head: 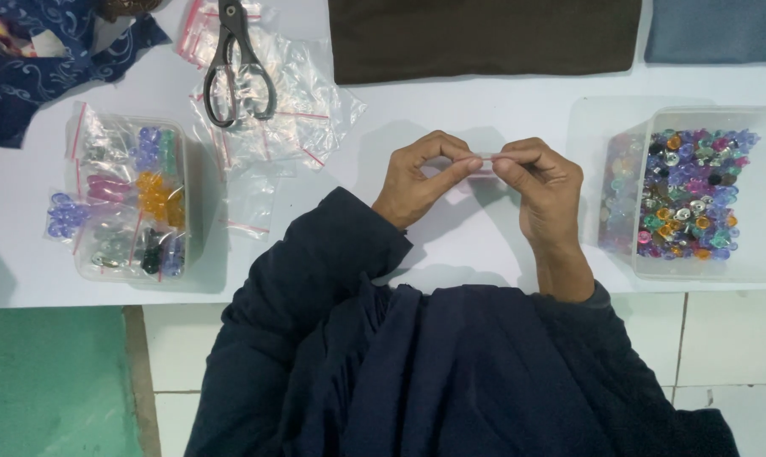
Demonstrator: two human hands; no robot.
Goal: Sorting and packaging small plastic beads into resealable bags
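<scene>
Two tubs (710, 262) (129, 269) of coloured beads (692, 190)

Glossy plastic beads (692, 195), clear plastic tub (713, 267), matt cloth (484, 38), metal scissors (235, 59).

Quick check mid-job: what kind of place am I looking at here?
Probably a small craft or bead-packing bench: a white table with a clear tub of mixed colourful beads, a tray of sorted beads in zip bags, and scissors.
</scene>
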